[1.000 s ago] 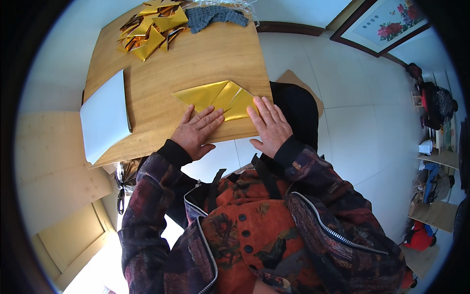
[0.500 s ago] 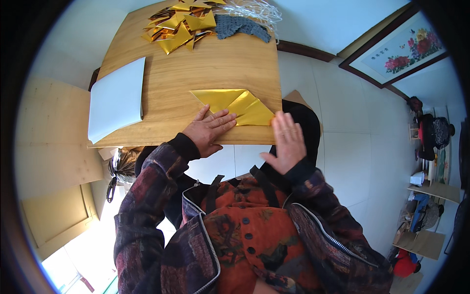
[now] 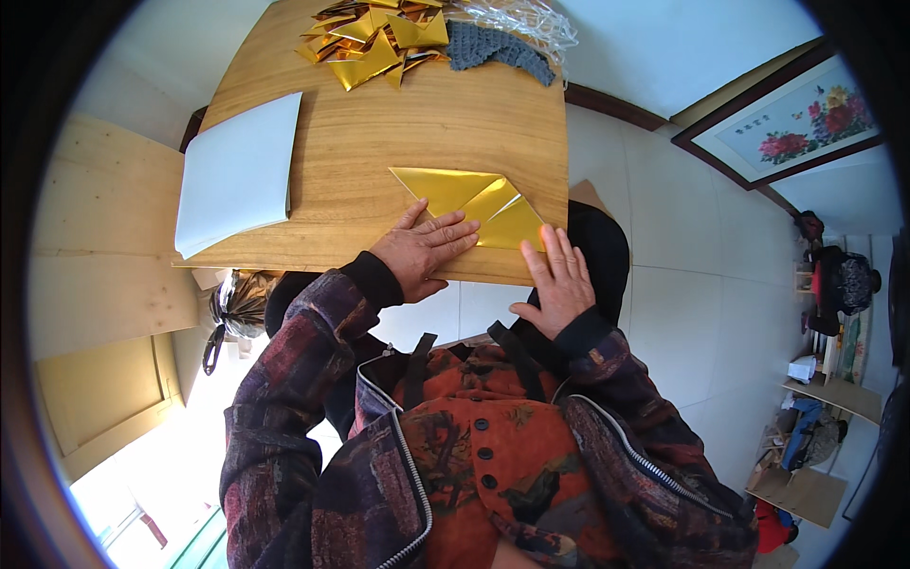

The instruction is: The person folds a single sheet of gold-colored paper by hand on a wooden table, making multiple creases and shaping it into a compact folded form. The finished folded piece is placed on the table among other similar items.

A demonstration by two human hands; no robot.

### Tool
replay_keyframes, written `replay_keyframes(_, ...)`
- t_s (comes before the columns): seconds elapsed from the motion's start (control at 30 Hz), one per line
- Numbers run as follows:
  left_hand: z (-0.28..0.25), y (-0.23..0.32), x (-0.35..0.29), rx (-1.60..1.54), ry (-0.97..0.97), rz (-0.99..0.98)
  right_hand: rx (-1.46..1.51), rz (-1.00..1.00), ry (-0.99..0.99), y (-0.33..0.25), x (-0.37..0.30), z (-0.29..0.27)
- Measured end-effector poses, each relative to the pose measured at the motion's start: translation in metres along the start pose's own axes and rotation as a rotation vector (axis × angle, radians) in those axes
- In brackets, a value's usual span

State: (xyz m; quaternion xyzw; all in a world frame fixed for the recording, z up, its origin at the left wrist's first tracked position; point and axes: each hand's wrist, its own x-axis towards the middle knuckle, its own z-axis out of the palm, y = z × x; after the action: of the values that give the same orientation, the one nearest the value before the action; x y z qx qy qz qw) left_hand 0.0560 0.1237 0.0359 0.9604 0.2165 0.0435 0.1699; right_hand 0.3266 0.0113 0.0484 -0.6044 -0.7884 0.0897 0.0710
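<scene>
A sheet of shiny gold paper (image 3: 483, 201), folded into a slanted shape with a crease near its right part, lies at the near edge of the wooden table. My left hand (image 3: 422, 251) presses flat on its left lower side, fingers stretched out. At the paper's right corner is my right hand (image 3: 559, 283), its fingers extended and the fingertips touching or just beside that corner. Neither hand is wrapped round anything. Part of the paper's lower left edge is hidden under my left fingers.
A stack of white paper (image 3: 237, 175) lies at the table's left. Toward the far side are a heap of folded gold paper pieces (image 3: 370, 47), a grey knitted cloth (image 3: 498, 52) and clear plastic wrap (image 3: 531, 21). The wooden table (image 3: 351, 142) ends just right of the gold paper.
The view has shifted slightly, so the table things appear further right. My right hand has slid a little toward the paper's right corner. My left hand stays pressed on the paper.
</scene>
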Motion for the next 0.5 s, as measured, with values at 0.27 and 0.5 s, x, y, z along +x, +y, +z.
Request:
replay_keyframes(0.27,-0.002,0.001,0.002,-0.02,-0.007,-0.021,-0.066,0.096,0.096,0.002,-0.005,-0.022)
replay_keyframes(0.5,-0.002,0.0,0.002,-0.039,-0.006,-0.037,0.134,-0.086,0.078,-0.042,0.051,0.022)
